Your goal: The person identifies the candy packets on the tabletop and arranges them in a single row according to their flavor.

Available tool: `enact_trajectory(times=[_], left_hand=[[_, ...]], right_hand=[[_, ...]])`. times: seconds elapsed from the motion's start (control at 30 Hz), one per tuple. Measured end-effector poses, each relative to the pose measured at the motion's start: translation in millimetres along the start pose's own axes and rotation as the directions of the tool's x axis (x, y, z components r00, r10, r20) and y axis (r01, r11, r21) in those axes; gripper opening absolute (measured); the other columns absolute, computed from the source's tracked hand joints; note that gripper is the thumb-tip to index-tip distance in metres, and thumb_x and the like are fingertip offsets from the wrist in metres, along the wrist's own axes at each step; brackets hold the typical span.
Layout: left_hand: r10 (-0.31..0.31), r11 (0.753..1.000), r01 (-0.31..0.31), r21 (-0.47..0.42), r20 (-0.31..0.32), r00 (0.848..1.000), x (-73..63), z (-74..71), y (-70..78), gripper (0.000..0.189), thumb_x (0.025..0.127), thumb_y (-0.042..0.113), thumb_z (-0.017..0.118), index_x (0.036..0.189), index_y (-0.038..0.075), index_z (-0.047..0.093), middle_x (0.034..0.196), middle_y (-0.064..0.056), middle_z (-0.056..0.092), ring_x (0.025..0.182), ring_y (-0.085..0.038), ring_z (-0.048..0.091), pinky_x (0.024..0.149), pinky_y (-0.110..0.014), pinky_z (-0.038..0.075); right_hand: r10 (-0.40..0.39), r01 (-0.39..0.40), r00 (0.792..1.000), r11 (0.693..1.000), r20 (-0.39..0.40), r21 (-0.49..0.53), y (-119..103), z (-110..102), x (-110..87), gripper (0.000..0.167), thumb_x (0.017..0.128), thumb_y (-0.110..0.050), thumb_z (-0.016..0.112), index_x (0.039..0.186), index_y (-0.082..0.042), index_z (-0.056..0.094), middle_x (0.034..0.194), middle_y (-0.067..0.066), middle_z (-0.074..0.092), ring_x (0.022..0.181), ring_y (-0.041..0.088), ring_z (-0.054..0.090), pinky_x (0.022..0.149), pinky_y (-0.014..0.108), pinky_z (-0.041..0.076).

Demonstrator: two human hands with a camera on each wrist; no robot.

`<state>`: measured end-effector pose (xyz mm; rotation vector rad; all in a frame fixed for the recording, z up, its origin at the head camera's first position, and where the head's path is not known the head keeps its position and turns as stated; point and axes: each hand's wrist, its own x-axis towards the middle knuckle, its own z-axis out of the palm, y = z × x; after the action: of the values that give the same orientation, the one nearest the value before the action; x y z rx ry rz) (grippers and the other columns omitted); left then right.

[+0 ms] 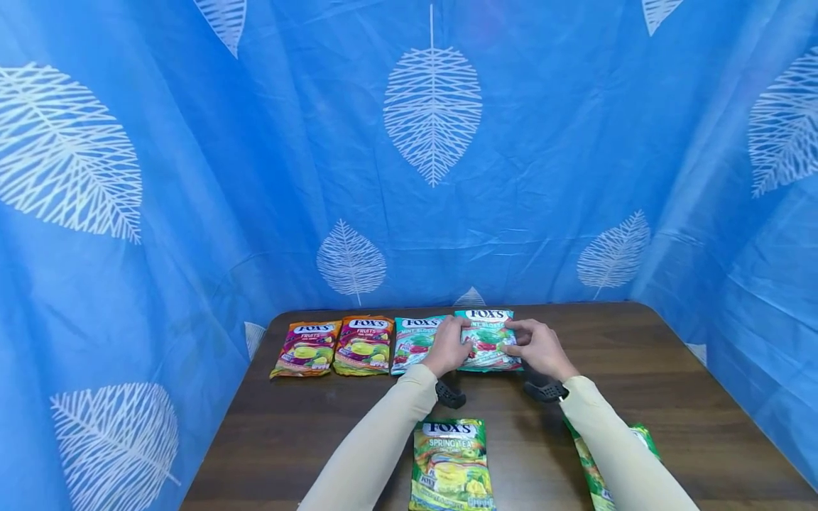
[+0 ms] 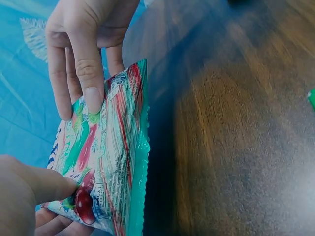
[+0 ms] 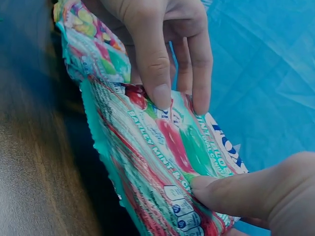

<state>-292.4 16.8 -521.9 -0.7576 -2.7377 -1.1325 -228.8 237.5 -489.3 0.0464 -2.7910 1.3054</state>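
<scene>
Near the table's back edge, a teal Fox's Mint Blossom candy bag (image 1: 486,337) is held between two hands. My left hand (image 1: 446,348) grips its left side, thumb on the printed front and fingers behind. The right hand (image 1: 542,349) pinches the opposite side the same way. In the left wrist view the bag (image 2: 110,147) tilts, with a dark shadow along its lower seam. Just left of it lies a second Mint Blossom bag (image 1: 412,344), partly covered by my left hand in the head view.
Two Fox's Fruits bags, one at the far left (image 1: 308,349) and its neighbour (image 1: 364,346), continue the row. Closer in lies a green Spring Tea bag (image 1: 451,461). Another green bag (image 1: 596,472) is partly hidden under the right forearm. A blue leaf-print curtain (image 1: 511,199) surrounds the wooden table (image 1: 639,362).
</scene>
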Motion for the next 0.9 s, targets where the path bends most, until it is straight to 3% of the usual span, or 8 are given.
enact_trajectory(times=[0.1, 0.17, 0.37, 0.53, 0.9], left_hand=[[-0.033, 0.999, 0.033, -0.019, -0.013, 0.999, 6.4, 10.7, -10.6, 0.041, 0.099, 0.004, 0.075, 0.139, -0.002, 0.069, 0.130, -0.016, 0.066, 0.124, -0.030, 0.061, 0.105, -0.041, 0.054], [-0.064, 0.997, 0.063, -0.049, -0.006, 0.998, 5.7, 9.4, -8.4, 0.042, 0.099, 0.003, 0.075, 0.140, -0.002, 0.069, 0.134, -0.017, 0.066, 0.132, -0.033, 0.059, 0.112, -0.042, 0.051], [-0.128, 0.991, 0.131, -0.036, 0.069, 0.989, -8.1, -14.3, 20.5, 0.040, 0.102, 0.001, 0.073, 0.141, -0.005, 0.067, 0.139, -0.021, 0.063, 0.139, -0.038, 0.055, 0.114, -0.049, 0.050], [-0.144, 0.989, 0.145, -0.009, 0.084, 0.986, -12.2, -17.1, 26.7, 0.039, 0.104, -0.002, 0.070, 0.143, -0.005, 0.065, 0.139, -0.022, 0.062, 0.137, -0.038, 0.055, 0.113, -0.049, 0.050], [-0.153, 0.988, 0.153, 0.001, 0.091, 0.984, -12.5, -15.1, 23.7, 0.038, 0.106, 0.002, 0.069, 0.143, -0.004, 0.066, 0.137, -0.020, 0.062, 0.133, -0.035, 0.058, 0.110, -0.046, 0.053]], right_hand=[[0.011, -0.011, 1.000, 1.000, -0.008, -0.014, 0.1, 4.6, 3.7, 0.054, 0.098, -0.012, 0.085, 0.147, 0.001, 0.066, 0.140, 0.029, 0.062, 0.111, 0.040, 0.070, 0.087, 0.049, 0.062], [0.019, -0.020, 1.000, 1.000, -0.013, -0.020, 0.9, 7.3, 5.6, 0.054, 0.098, -0.010, 0.084, 0.147, 0.001, 0.066, 0.141, 0.029, 0.062, 0.112, 0.040, 0.070, 0.088, 0.049, 0.062], [0.040, -0.040, 0.999, 0.999, -0.008, -0.020, 5.3, 13.3, 7.2, 0.054, 0.098, -0.008, 0.083, 0.147, 0.004, 0.065, 0.139, 0.031, 0.061, 0.112, 0.041, 0.069, 0.087, 0.050, 0.062], [0.055, -0.055, 0.998, 0.998, -0.011, -0.017, 8.2, 16.8, 6.9, 0.055, 0.098, -0.008, 0.083, 0.149, 0.004, 0.063, 0.145, 0.033, 0.058, 0.115, 0.043, 0.068, 0.090, 0.052, 0.062], [0.052, -0.052, 0.999, 0.998, -0.012, -0.030, 12.7, 21.0, 8.4, 0.053, 0.100, -0.007, 0.080, 0.149, 0.004, 0.063, 0.148, 0.032, 0.057, 0.116, 0.043, 0.068, 0.092, 0.053, 0.062]])
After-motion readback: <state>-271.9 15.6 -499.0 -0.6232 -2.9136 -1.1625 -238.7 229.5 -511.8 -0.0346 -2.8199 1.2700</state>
